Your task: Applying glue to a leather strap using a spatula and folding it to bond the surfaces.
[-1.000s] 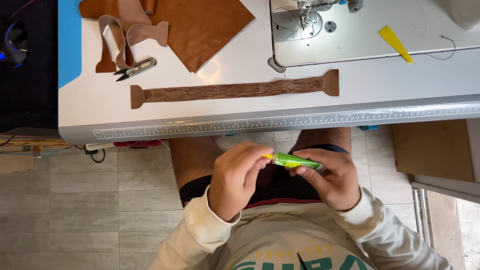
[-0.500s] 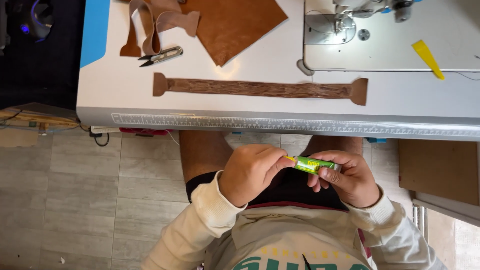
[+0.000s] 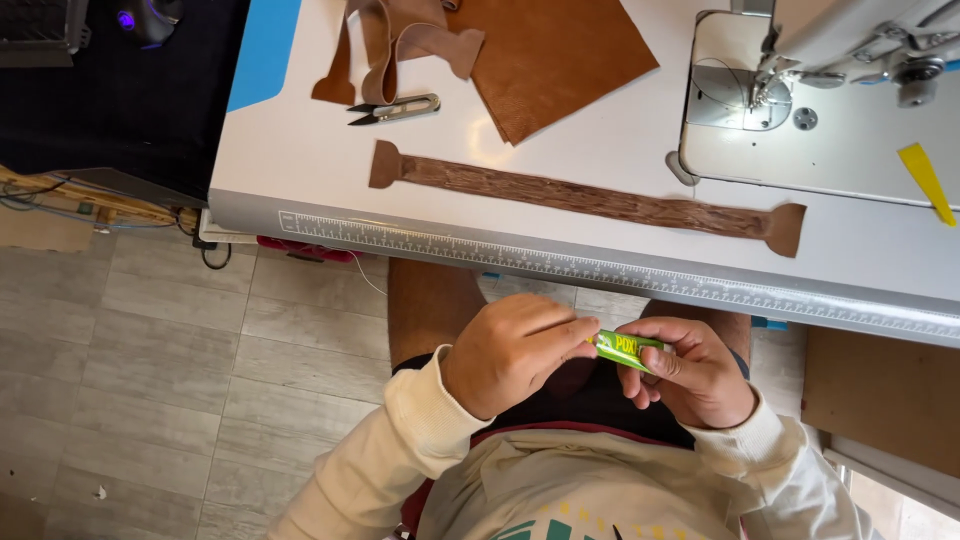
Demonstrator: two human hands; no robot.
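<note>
Over my lap, both hands hold a small green tube [image 3: 630, 349]. My right hand [image 3: 695, 370] grips its body. My left hand [image 3: 510, 352] pinches the tube's left end between thumb and fingers, hiding that end. On the white table [image 3: 300, 180] in front of me lies a long brown leather strap [image 3: 585, 196] with widened ends, apart from both hands.
A sewing machine [image 3: 830, 90] stands at the table's right. Small thread snips [image 3: 395, 109], a brown leather sheet [image 3: 560, 55] and looped leather strips [image 3: 390, 45] lie at the back. A yellow tab [image 3: 925, 180] sits far right. A ruler strip [image 3: 600, 272] runs along the table's front edge.
The view has shifted, so the table and the strap sit further right in the picture. Both hands stay on the green tube over my lap, with the left fingers still at its end.
</note>
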